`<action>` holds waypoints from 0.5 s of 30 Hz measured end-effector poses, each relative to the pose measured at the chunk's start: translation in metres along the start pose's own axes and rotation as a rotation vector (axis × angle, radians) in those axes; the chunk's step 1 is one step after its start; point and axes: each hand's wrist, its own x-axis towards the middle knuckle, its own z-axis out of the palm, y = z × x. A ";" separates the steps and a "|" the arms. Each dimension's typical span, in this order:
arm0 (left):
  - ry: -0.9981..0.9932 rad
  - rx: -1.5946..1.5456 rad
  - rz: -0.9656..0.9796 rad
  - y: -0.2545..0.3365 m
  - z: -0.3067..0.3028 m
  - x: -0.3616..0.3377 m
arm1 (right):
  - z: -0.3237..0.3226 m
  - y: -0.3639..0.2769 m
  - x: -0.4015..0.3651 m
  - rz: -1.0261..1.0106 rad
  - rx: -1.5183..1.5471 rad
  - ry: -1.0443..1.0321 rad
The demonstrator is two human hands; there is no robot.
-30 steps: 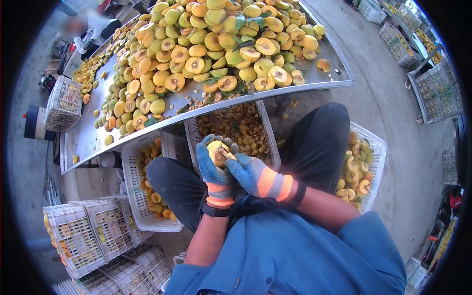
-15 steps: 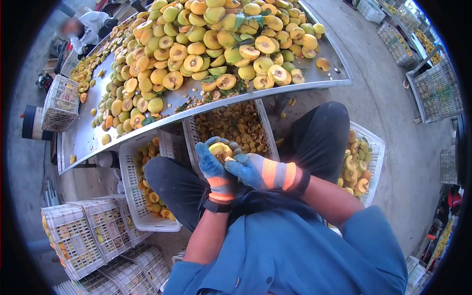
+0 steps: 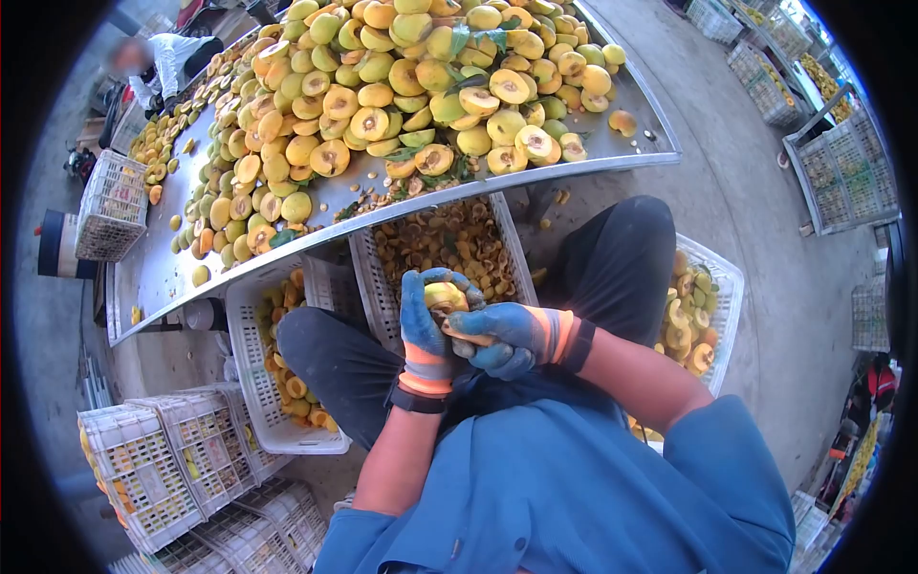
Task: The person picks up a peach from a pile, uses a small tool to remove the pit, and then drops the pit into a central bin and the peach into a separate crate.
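Note:
My left hand [image 3: 426,320], in a blue-coated glove with an orange cuff, cups a yellow-green halved peach [image 3: 442,296] above my lap. Its brown pit hollow faces my right hand [image 3: 512,335]. That hand, gloved alike, is closed around a pale orange piece [image 3: 469,332], apparently another peach half, right beside the first. The fingers hide part of both. Below and beyond the hands stands a white crate [image 3: 521,273] of small brownish pit pieces.
A metal table [image 3: 612,167] bears a big heap of halved peaches [image 3: 382,86]. Crates of peach halves stand at my left [image 3: 249,373] and right [image 3: 729,306]. Stacked crates [image 3: 163,459] sit lower left. Another person [image 3: 177,62] works at the table's far left.
My right hand has turned and drawn slightly right, and the pale orange piece now shows in its fingers. My left hand is more upright around the peach half. The view has shifted slightly.

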 end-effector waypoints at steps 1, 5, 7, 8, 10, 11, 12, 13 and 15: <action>0.034 -0.013 -0.044 0.003 0.004 0.001 | -0.005 0.001 0.002 -0.007 0.038 -0.061; 0.281 -0.245 -0.048 0.027 0.002 0.008 | -0.015 0.001 -0.003 -0.005 0.097 -0.303; 0.102 0.753 0.426 0.063 -0.014 -0.003 | -0.009 0.005 0.003 -0.132 -0.556 0.180; 0.198 1.376 0.902 0.083 -0.020 -0.012 | -0.006 0.009 0.006 -0.202 -0.874 0.427; 0.543 1.815 1.228 0.124 -0.071 -0.022 | 0.005 0.014 0.004 -0.330 -1.332 0.680; 0.622 0.981 0.960 0.142 -0.100 -0.021 | 0.002 0.017 0.006 -0.328 -1.263 0.686; 0.657 1.342 1.040 0.161 -0.105 -0.022 | 0.003 0.017 0.004 -0.353 -1.198 0.628; 0.766 1.743 1.146 0.180 -0.111 -0.022 | 0.016 0.012 -0.001 -0.314 -1.261 0.661; 1.001 2.108 1.311 0.195 -0.063 -0.015 | 0.015 0.016 0.003 -0.333 -1.301 0.679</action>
